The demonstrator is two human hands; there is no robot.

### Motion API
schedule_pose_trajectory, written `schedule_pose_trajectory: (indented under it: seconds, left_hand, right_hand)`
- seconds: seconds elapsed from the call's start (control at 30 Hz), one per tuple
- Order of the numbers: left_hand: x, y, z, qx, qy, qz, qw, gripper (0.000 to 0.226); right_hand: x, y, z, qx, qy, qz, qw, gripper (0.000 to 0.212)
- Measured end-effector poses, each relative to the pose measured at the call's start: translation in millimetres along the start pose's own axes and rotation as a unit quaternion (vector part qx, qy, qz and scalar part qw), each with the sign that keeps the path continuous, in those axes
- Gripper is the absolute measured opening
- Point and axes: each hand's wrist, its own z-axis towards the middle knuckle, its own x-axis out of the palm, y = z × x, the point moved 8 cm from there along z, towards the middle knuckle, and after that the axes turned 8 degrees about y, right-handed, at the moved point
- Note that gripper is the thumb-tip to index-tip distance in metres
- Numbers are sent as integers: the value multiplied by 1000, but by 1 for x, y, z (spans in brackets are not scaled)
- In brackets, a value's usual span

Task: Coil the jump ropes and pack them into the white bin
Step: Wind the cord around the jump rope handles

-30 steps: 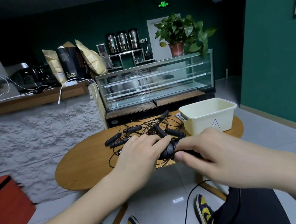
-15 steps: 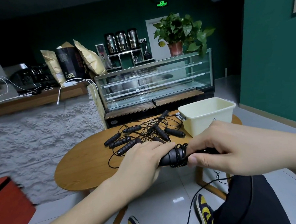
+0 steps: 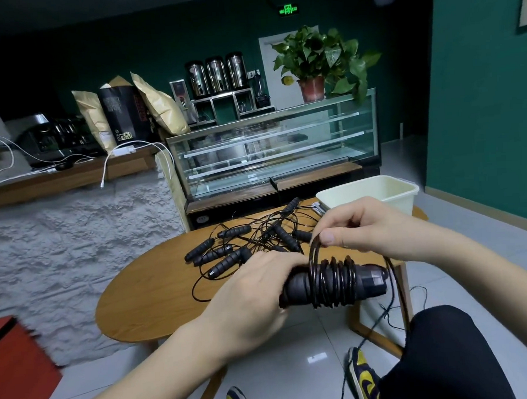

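Left hand (image 3: 255,294) grips paired handles (image 3: 330,282); right hand (image 3: 364,227) pinches the cord (image 3: 315,251), mid-wrap. Next, likely, more turns, then the bin (image 3: 402,196).

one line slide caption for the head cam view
Left hand grips paired handles while right hand winds cord around them, white bin beyond.

I can't see the left hand's (image 3: 255,294) fingers, curled under the black foam rope handles (image 3: 330,282); my right hand (image 3: 367,227) covers the cream plastic bin's (image 3: 405,196) front.
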Motion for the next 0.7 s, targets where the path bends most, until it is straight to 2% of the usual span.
schedule_pose_trajectory:
  seconds: [0.1, 0.13, 0.2, 0.27, 0.37, 0.5, 0.6, 0.7]
  left_hand:
    - [-12, 3, 0, -27, -44, -70, 996, 77]
    - [-16, 4, 2, -34, -59, -82, 994, 81]
    - [-24, 5, 5, -44, -88, -81, 992, 75]
    - [-31, 7, 8, -54, -103, -69, 991, 64]
    - [-37, 12, 9, -91, -120, -66, 986, 60]
    - [-40, 22, 12, -157, -133, -68, 976, 62]
    - [-36, 30, 14, -186, -105, -53, 976, 60]
    - [-28, 31, 14, -188, -39, -36, 981, 60]
  right_hand:
    - [24, -26, 8, 33, 21, 19, 999, 16]
    - [30, -34, 9, 36, 17, 17, 999, 22]
    - [39, -40, 6, 57, -8, 34, 998, 42]
    - [49, -40, 1, 71, -31, 32, 996, 50]
    - [61, -27, -3, 68, -54, -33, 996, 40]
    - [74, -8, -8, 67, -45, -115, 990, 20]
    - [75, 9, -13, 75, -33, -187, 979, 18]
    - [63, 31, -20, 78, -56, -274, 957, 19]
